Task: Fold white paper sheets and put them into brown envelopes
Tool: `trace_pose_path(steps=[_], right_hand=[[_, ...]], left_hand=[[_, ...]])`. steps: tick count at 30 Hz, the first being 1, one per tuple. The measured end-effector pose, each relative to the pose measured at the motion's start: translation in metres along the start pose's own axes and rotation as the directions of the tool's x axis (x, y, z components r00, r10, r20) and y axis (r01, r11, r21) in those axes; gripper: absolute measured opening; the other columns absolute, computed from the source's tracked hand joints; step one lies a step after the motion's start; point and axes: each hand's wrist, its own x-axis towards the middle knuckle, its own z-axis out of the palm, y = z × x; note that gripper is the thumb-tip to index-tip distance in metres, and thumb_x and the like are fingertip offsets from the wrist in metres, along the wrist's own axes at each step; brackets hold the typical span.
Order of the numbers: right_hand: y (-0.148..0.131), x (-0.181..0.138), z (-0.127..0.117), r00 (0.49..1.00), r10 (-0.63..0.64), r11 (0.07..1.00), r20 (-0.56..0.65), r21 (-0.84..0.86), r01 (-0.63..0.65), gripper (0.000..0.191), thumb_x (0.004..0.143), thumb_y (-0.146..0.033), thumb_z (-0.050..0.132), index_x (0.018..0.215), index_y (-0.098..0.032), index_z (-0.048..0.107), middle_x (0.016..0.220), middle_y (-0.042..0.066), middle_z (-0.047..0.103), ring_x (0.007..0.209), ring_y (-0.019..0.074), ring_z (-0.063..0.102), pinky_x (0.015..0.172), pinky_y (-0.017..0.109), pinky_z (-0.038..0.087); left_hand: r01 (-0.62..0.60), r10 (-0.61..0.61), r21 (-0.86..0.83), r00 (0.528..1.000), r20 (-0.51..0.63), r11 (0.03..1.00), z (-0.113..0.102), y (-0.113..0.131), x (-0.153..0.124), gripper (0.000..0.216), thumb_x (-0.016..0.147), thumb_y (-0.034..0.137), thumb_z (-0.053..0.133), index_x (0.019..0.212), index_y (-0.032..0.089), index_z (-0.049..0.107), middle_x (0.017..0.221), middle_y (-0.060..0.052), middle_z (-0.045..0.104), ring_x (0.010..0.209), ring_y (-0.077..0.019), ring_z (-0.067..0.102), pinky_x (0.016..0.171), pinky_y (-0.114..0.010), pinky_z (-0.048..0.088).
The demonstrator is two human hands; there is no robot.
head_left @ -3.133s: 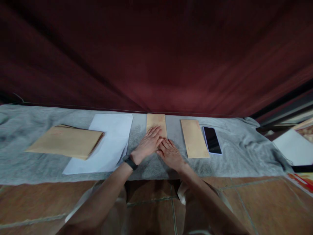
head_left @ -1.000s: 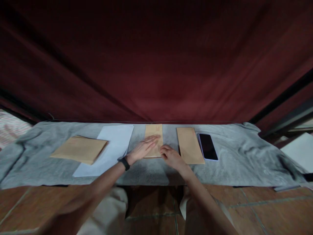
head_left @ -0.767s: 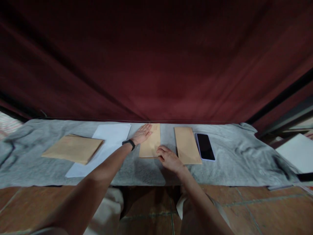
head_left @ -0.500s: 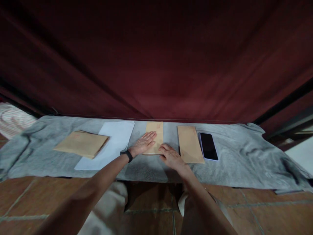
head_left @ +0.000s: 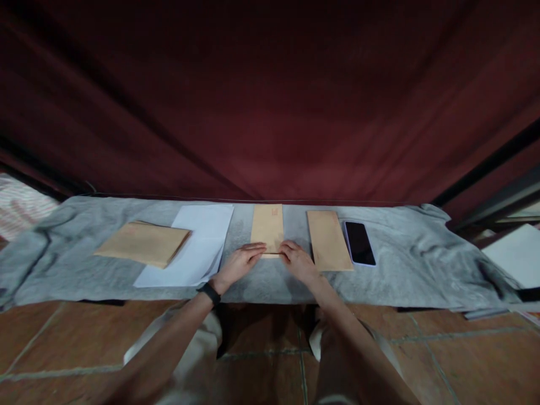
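A narrow brown envelope [head_left: 267, 226] lies lengthwise on a grey cloth [head_left: 405, 264] in front of me. My left hand [head_left: 237, 265], with a black band on its wrist, has its fingertips on the near left corner of that envelope. My right hand [head_left: 297, 262] pinches the near right corner, fingers curled. A second brown envelope [head_left: 328, 240] lies just to the right, next to a dark phone [head_left: 360, 243].
White paper sheets [head_left: 194, 247] and a stack of brown envelopes [head_left: 143, 243] lie on the left of the cloth. A dark red curtain [head_left: 270, 101] hangs behind. Brown floor tiles [head_left: 442, 349] are in front, and more white paper [head_left: 510, 256] sits at the far right.
My left hand drew back from lying flat along the envelope to its near edge. My right hand stayed at the near right corner. Both now hold the near end.
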Motion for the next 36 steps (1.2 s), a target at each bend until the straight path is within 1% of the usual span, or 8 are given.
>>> trace_pose_path(steps=[6,10,13,16,20,24,29,36], right_hand=[[-0.006,0.003,0.001,0.999,0.025,0.996,-0.035,-0.088,-0.028,0.019,0.100,-0.019,0.049,0.106,-0.020,0.068,0.116,0.008,0.067,0.106,0.0214,0.063,0.097,0.036,0.045],[-0.008,0.002,0.004,0.997,0.018,0.986,-0.072,-0.163,-0.030,0.023,0.101,-0.019,0.047,0.111,-0.019,0.068,0.116,0.010,0.068,0.105,0.0231,0.063,0.095,0.039,0.047],[-0.013,0.000,0.008,0.994,-0.035,0.978,-0.107,-0.206,0.012,0.028,0.101,-0.015,0.045,0.116,-0.019,0.068,0.119,0.011,0.069,0.109,0.0234,0.063,0.102,0.040,0.046],[-0.025,-0.006,0.018,0.985,-0.105,0.976,-0.135,-0.205,0.076,0.035,0.101,-0.014,0.041,0.127,-0.017,0.066,0.132,0.012,0.066,0.122,0.0226,0.060,0.113,0.042,0.040],[-0.044,-0.018,0.038,0.983,-0.140,0.982,-0.116,-0.145,0.123,0.047,0.104,-0.031,0.042,0.146,-0.011,0.051,0.150,0.015,0.054,0.141,0.0232,0.047,0.120,0.043,0.037],[-0.050,-0.030,0.050,0.989,-0.126,0.978,-0.081,-0.178,0.111,0.065,0.104,-0.045,0.041,0.155,-0.005,0.035,0.159,0.019,0.039,0.150,0.0265,0.034,0.123,0.047,0.033],[-0.040,-0.036,0.048,0.988,-0.144,0.964,-0.055,-0.234,0.128,0.068,0.105,-0.049,0.039,0.157,-0.006,0.031,0.162,0.018,0.034,0.152,0.0259,0.029,0.124,0.046,0.029],[-0.032,-0.044,0.044,0.988,-0.128,0.947,-0.085,-0.306,0.096,0.068,0.105,-0.048,0.038,0.156,-0.004,0.032,0.162,0.019,0.033,0.152,0.0258,0.029,0.124,0.045,0.029]], left_hand=[[0.001,-0.001,0.024,1.000,-0.029,1.000,0.006,-0.001,0.001,0.033,0.102,0.027,0.043,0.121,0.023,0.070,0.131,-0.004,0.070,0.123,-0.0165,0.064,0.109,-0.035,0.051],[-0.025,0.027,0.128,1.000,-0.014,0.991,0.005,0.006,-0.005,0.037,0.099,0.014,0.043,0.129,0.020,0.064,0.138,-0.008,0.065,0.128,-0.0180,0.060,0.110,-0.036,0.049],[-0.107,0.094,0.206,0.993,0.075,0.973,0.005,0.013,-0.011,0.044,0.094,0.005,0.044,0.133,0.017,0.061,0.143,-0.010,0.061,0.132,-0.0194,0.057,0.112,-0.037,0.046],[-0.147,0.116,0.272,0.985,0.127,0.951,0.008,0.016,-0.017,0.045,0.092,0.002,0.044,0.132,0.013,0.061,0.142,-0.014,0.062,0.133,-0.0218,0.057,0.113,-0.039,0.045],[-0.151,0.125,0.288,0.986,0.107,0.946,0.013,0.020,-0.022,0.045,0.092,0.007,0.047,0.135,0.008,0.058,0.140,-0.019,0.062,0.133,-0.0242,0.057,0.114,-0.039,0.043],[-0.106,0.098,0.286,0.994,0.042,0.952,0.015,0.028,-0.025,0.044,0.097,0.019,0.046,0.138,0.007,0.057,0.141,-0.020,0.061,0.136,-0.0257,0.055,0.116,-0.041,0.042],[-0.073,0.066,0.332,0.997,0.030,0.940,0.014,0.035,-0.029,0.046,0.100,0.021,0.039,0.137,0.004,0.059,0.141,-0.022,0.060,0.135,-0.0283,0.055,0.115,-0.044,0.043],[-0.032,0.038,0.390,0.999,-0.006,0.920,0.015,0.032,-0.034,0.045,0.099,0.023,0.037,0.132,0.004,0.063,0.136,-0.021,0.064,0.132,-0.0274,0.058,0.112,-0.043,0.046]])
